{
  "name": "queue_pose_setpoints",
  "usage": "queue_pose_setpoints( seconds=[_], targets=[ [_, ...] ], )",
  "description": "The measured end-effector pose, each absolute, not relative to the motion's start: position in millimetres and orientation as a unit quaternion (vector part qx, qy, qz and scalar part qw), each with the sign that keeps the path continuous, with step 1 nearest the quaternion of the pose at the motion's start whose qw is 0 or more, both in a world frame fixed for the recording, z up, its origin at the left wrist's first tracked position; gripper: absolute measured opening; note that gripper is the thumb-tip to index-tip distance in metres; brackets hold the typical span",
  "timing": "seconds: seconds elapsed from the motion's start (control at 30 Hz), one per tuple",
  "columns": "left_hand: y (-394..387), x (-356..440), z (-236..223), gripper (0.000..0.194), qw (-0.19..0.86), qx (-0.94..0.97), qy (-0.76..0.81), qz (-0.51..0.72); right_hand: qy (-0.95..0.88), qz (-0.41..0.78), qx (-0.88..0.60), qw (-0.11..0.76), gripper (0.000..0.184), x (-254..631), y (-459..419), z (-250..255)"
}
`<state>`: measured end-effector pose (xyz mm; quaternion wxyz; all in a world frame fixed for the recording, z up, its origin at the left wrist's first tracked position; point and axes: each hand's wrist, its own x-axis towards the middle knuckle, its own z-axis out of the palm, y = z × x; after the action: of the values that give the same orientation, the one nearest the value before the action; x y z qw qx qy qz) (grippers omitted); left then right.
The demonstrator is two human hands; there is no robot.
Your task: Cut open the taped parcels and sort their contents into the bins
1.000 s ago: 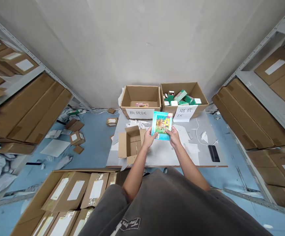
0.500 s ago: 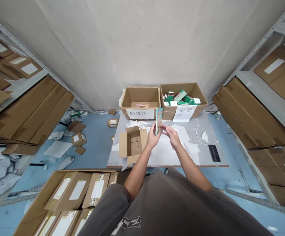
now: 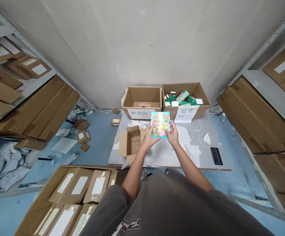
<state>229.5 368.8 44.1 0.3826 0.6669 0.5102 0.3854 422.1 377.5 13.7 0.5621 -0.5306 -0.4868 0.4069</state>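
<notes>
A flat, colourful cartoon-printed packet [image 3: 160, 124] with a turquoise border is held upright above the table, its printed face towards me. My left hand [image 3: 149, 137] grips its left edge, and my right hand [image 3: 173, 133] holds the right edge with the thumb on its front. Whether it is a box or a booklet I cannot tell. Just left of my left hand stands an open cardboard box [image 3: 133, 142] with its flaps spread. Behind the packet are two larger cartons: the left carton [image 3: 142, 95] holds a few small pink items, the right carton [image 3: 201, 90] several green-and-white boxes.
A black phone [image 3: 216, 156] and a white cable [image 3: 201, 137] lie on the table's right side. At my lower left a big carton [image 3: 31, 209] holds several taped parcels. Shelves with boxes stand on both sides. Paper scraps and small boxes [image 3: 83, 136] litter the blue floor.
The packet has turned from nearly edge-on to showing its full printed face. My right hand has closed onto its right edge. The whole view has shifted slightly.
</notes>
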Motion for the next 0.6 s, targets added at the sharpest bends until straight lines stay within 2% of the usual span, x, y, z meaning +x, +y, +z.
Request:
queue_pose_setpoints(
  seconds=[0.17,0.23,0.33,0.43,0.6],
  targets=[
    [379.3,233.2,46.9,0.083,0.259,0.722,0.574,0.287,-0.639,0.307,-0.538,0.457,0.065,428.9,405.9,14.2],
    [393.1,230.7,50.2,0.080,0.229,0.719,0.598,0.271,-0.703,0.275,-0.531,0.385,0.070,427.5,422.6,19.3],
    [426.7,216.4,59.3,0.080,0.199,0.719,0.619,0.244,-0.766,0.233,-0.523,0.290,0.088,417.1,458.9,30.0],
    [477.1,192.7,69.8,0.082,0.176,0.730,0.622,0.221,-0.799,0.198,-0.515,0.238,0.100,398.8,509.8,42.9],
    [586.7,159.0,79.1,0.085,0.155,0.752,0.608,0.203,-0.797,0.147,-0.548,0.206,0.093,367.0,607.8,63.0]
  ],
)
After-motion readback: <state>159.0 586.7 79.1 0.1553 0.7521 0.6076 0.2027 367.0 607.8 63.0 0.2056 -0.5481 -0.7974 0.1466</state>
